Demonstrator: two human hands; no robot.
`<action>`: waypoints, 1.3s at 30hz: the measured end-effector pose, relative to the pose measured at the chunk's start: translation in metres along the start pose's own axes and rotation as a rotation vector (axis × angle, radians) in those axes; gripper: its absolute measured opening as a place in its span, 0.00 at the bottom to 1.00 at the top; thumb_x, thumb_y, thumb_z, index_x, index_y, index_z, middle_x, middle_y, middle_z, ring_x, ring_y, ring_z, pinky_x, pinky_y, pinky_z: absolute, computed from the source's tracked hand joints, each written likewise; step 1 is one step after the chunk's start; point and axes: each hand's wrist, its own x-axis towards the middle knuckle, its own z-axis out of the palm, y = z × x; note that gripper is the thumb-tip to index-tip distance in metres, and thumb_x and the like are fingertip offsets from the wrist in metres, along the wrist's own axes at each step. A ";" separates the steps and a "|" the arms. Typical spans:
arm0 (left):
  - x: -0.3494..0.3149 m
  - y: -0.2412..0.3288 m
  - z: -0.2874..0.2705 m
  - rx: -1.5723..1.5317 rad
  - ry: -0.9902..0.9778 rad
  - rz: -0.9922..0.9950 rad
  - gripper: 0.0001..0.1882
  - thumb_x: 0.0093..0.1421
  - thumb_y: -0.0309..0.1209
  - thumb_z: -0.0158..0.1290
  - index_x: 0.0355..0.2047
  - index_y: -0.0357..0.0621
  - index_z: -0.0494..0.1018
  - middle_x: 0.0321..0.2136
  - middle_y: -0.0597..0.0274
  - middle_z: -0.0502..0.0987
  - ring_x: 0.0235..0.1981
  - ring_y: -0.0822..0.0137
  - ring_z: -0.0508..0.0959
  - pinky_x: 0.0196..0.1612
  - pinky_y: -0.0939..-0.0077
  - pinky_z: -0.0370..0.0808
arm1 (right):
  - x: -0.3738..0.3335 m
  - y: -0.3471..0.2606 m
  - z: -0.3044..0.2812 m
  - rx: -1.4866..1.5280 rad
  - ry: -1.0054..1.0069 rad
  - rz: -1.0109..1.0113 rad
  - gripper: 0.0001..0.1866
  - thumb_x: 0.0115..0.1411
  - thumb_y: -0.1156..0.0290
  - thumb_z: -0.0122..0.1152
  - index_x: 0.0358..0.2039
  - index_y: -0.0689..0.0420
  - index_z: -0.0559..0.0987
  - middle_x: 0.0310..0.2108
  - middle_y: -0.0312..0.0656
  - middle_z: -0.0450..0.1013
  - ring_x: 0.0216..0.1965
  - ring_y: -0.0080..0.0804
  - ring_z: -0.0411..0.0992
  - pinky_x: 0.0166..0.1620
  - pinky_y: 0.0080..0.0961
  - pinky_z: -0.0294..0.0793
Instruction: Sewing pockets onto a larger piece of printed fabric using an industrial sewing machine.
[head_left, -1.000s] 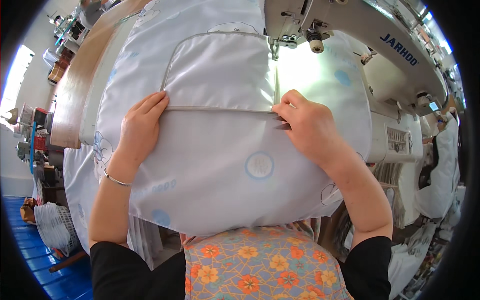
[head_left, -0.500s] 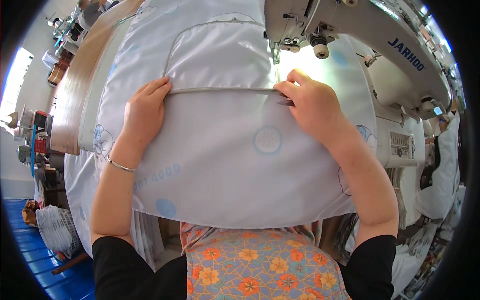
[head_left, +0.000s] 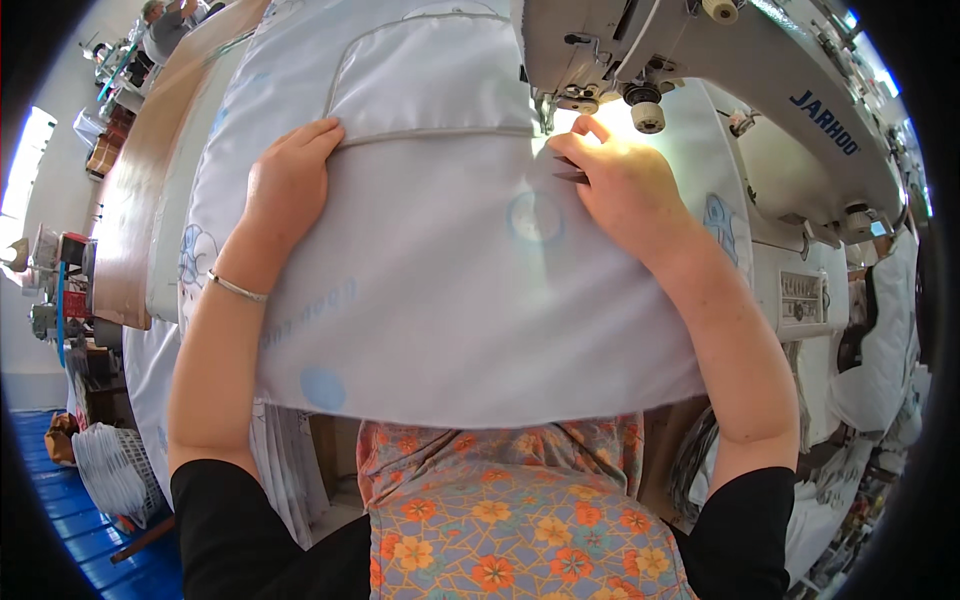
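Observation:
White satiny fabric (head_left: 440,300) with pale blue prints spreads over the sewing table and hangs toward my lap. A sewn-on panel (head_left: 435,85) with a corded edge lies on it. Along that edge's left end, my left hand (head_left: 290,185) presses its fingers together on the cloth; its thumb is mostly hidden. My right hand (head_left: 625,185) is curled at the edge's right end, close beside the presser foot (head_left: 543,115). Dark pointed blades of what look like thread snips (head_left: 571,174) stick out from its palm, and its thumb and forefinger come together near the cloth.
The white sewing machine (head_left: 740,75) arches over the right side, its lamp lighting the cloth by the needle. A wooden tabletop edge (head_left: 150,210) runs along the left. On the blue floor stands a basket with white pieces (head_left: 115,465). Another person (head_left: 170,28) is far left.
The fabric and its corded edge have slid away from me, bringing the edge up to the presser foot. My left hand has gone forward with it; my right hand has moved slightly.

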 end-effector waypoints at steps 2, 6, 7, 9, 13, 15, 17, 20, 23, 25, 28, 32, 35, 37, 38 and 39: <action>0.006 -0.006 0.005 0.010 0.000 -0.001 0.17 0.57 0.18 0.48 0.44 0.41 0.80 0.47 0.59 0.81 0.49 0.57 0.79 0.51 0.66 0.78 | 0.000 0.002 -0.001 -0.023 0.006 -0.004 0.17 0.49 0.81 0.63 0.40 0.53 0.79 0.39 0.36 0.75 0.34 0.42 0.76 0.35 0.35 0.76; 0.010 -0.010 0.006 0.008 -0.013 -0.031 0.17 0.58 0.19 0.47 0.45 0.41 0.79 0.50 0.58 0.79 0.50 0.56 0.79 0.52 0.65 0.77 | -0.002 0.004 0.000 0.006 0.010 -0.003 0.17 0.49 0.82 0.62 0.41 0.53 0.79 0.39 0.37 0.75 0.34 0.43 0.76 0.35 0.35 0.76; 0.010 -0.009 0.005 0.004 -0.035 -0.076 0.17 0.59 0.20 0.46 0.46 0.41 0.78 0.51 0.57 0.79 0.51 0.55 0.78 0.54 0.64 0.76 | -0.004 0.004 0.000 -0.002 0.001 -0.001 0.17 0.49 0.83 0.61 0.41 0.54 0.79 0.39 0.38 0.76 0.34 0.43 0.76 0.35 0.35 0.76; 0.007 -0.007 0.001 -0.015 -0.038 -0.133 0.16 0.60 0.21 0.47 0.47 0.40 0.78 0.52 0.55 0.78 0.52 0.53 0.77 0.55 0.63 0.75 | -0.002 0.003 -0.002 0.002 0.000 -0.025 0.18 0.49 0.83 0.61 0.42 0.54 0.79 0.38 0.38 0.76 0.34 0.42 0.76 0.35 0.35 0.76; -0.011 -0.021 -0.011 -0.183 -0.044 -0.256 0.16 0.61 0.24 0.48 0.49 0.37 0.76 0.53 0.50 0.76 0.54 0.48 0.75 0.58 0.60 0.72 | -0.012 -0.022 -0.015 0.091 0.068 0.036 0.20 0.53 0.84 0.57 0.46 0.55 0.79 0.33 0.42 0.76 0.34 0.40 0.77 0.37 0.32 0.76; -0.019 -0.024 -0.025 -0.274 -0.036 -0.341 0.17 0.61 0.25 0.48 0.50 0.36 0.75 0.53 0.48 0.76 0.54 0.48 0.75 0.58 0.60 0.72 | -0.007 -0.042 -0.025 0.214 0.024 0.037 0.21 0.55 0.84 0.57 0.49 0.54 0.78 0.31 0.43 0.75 0.32 0.40 0.77 0.38 0.32 0.76; -0.022 -0.027 -0.030 -0.360 -0.071 -0.382 0.18 0.60 0.24 0.47 0.50 0.36 0.75 0.54 0.47 0.75 0.55 0.49 0.75 0.58 0.62 0.71 | 0.005 -0.064 -0.028 0.198 -0.060 0.056 0.20 0.57 0.83 0.56 0.51 0.56 0.77 0.32 0.45 0.74 0.34 0.40 0.76 0.39 0.32 0.76; -0.017 -0.007 -0.033 -0.321 -0.081 -0.397 0.17 0.61 0.26 0.48 0.50 0.37 0.76 0.51 0.46 0.76 0.54 0.49 0.75 0.58 0.62 0.71 | 0.029 -0.081 -0.028 0.354 -0.298 0.023 0.16 0.63 0.77 0.56 0.51 0.63 0.75 0.37 0.50 0.73 0.39 0.44 0.75 0.42 0.32 0.75; -0.018 -0.008 -0.026 -0.175 -0.113 -0.337 0.13 0.63 0.28 0.48 0.44 0.39 0.77 0.46 0.48 0.78 0.49 0.49 0.76 0.54 0.59 0.72 | 0.051 -0.099 -0.013 0.405 -0.252 -0.055 0.15 0.64 0.74 0.56 0.51 0.62 0.76 0.37 0.51 0.75 0.39 0.46 0.75 0.42 0.35 0.74; -0.014 -0.008 -0.018 -0.165 -0.104 -0.363 0.10 0.64 0.28 0.47 0.41 0.40 0.76 0.43 0.49 0.78 0.47 0.48 0.76 0.52 0.57 0.72 | 0.070 -0.112 0.001 0.346 -0.253 -0.054 0.15 0.64 0.72 0.56 0.50 0.62 0.76 0.37 0.51 0.76 0.39 0.48 0.76 0.42 0.37 0.74; -0.017 -0.013 -0.009 -0.194 -0.017 -0.408 0.06 0.63 0.27 0.48 0.36 0.40 0.73 0.38 0.51 0.77 0.42 0.47 0.77 0.46 0.56 0.73 | 0.098 -0.124 0.025 0.300 -0.239 -0.067 0.15 0.65 0.67 0.56 0.49 0.60 0.77 0.37 0.51 0.78 0.39 0.51 0.76 0.40 0.41 0.74; -0.017 -0.010 -0.007 -0.268 0.079 -0.430 0.03 0.62 0.25 0.49 0.35 0.40 0.71 0.35 0.51 0.77 0.38 0.47 0.77 0.41 0.57 0.74 | 0.129 -0.130 0.058 0.270 -0.241 0.000 0.14 0.66 0.62 0.55 0.44 0.58 0.77 0.36 0.49 0.79 0.38 0.53 0.77 0.39 0.44 0.74; -0.018 -0.012 -0.007 -0.300 0.083 -0.444 0.02 0.62 0.25 0.49 0.34 0.40 0.70 0.34 0.51 0.77 0.37 0.46 0.77 0.40 0.56 0.73 | 0.141 -0.138 0.066 0.216 -0.299 0.066 0.12 0.66 0.62 0.56 0.42 0.56 0.77 0.36 0.49 0.79 0.38 0.52 0.77 0.40 0.43 0.74; -0.017 -0.014 -0.010 -0.319 0.080 -0.451 0.02 0.61 0.24 0.49 0.34 0.40 0.70 0.34 0.51 0.77 0.36 0.46 0.77 0.39 0.56 0.73 | 0.146 -0.136 0.069 0.243 -0.278 0.051 0.12 0.65 0.62 0.57 0.42 0.57 0.77 0.35 0.49 0.79 0.38 0.51 0.77 0.40 0.43 0.74; -0.017 -0.014 -0.010 -0.340 0.074 -0.455 0.02 0.61 0.24 0.49 0.33 0.40 0.70 0.33 0.51 0.77 0.36 0.46 0.77 0.38 0.56 0.73 | 0.146 -0.135 0.070 0.269 -0.257 0.041 0.13 0.64 0.62 0.58 0.42 0.57 0.77 0.35 0.49 0.79 0.38 0.51 0.77 0.40 0.43 0.74; -0.018 -0.015 -0.009 -0.342 0.074 -0.456 0.02 0.61 0.24 0.49 0.33 0.40 0.70 0.33 0.51 0.77 0.36 0.46 0.77 0.38 0.56 0.73 | 0.147 -0.135 0.073 0.268 -0.259 0.042 0.13 0.64 0.62 0.58 0.42 0.57 0.77 0.35 0.49 0.79 0.38 0.51 0.77 0.40 0.43 0.74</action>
